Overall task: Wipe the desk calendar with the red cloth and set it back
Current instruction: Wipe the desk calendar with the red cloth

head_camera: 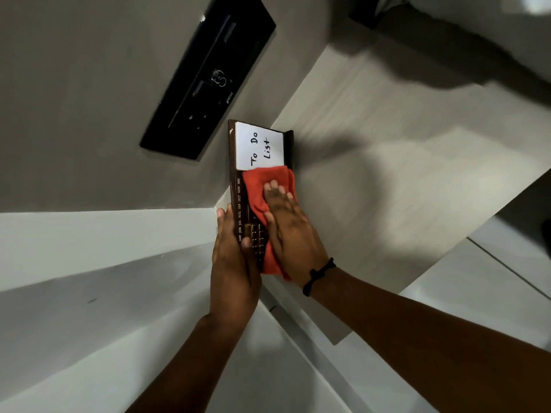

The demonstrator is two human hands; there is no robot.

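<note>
The desk calendar (235, 162) is a dark brown board with gold month names along one edge and a white "To Do List" pad on its far half. It is lifted in front of me. My left hand (232, 263) grips its near end, thumb over the gold date grid. A red cloth (262, 186) lies on the calendar's middle. My right hand (289, 225) presses flat on the cloth with fingers spread, a black cord around the wrist.
A pale wooden desk top (387, 180) stretches to the right, with a dark shadowed object at its far end. A black flat panel (208, 73) hangs on the grey wall at upper left. White surfaces lie below and to the left.
</note>
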